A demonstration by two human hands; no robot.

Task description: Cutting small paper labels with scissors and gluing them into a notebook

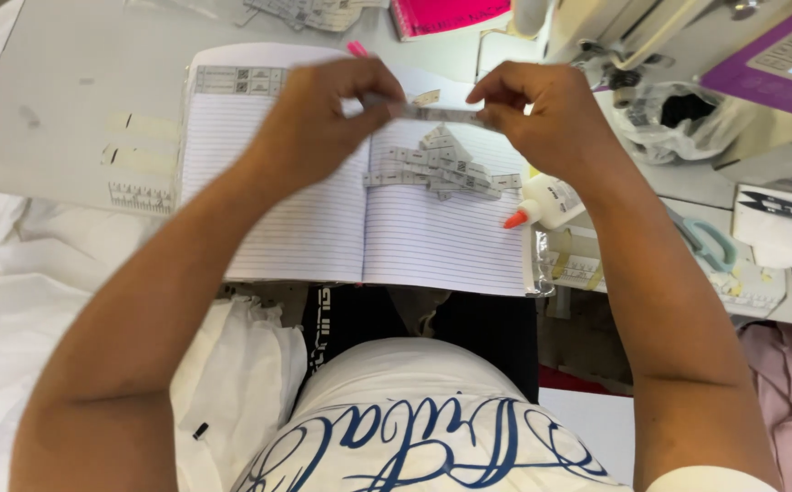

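Both forearms reach over the notebook [360, 228]; left hand [309, 123] and right hand [542, 114] fingers pinch a label strip [437, 114] taut above it. Loosened, it could drop among the loose labels [446, 164] or onto the glue bottle [546, 202].

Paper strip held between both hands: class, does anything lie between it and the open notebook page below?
Yes. The paper strip, pinched by the left hand and right hand, hangs above a heap of similar strips lying on the notebook's right page.
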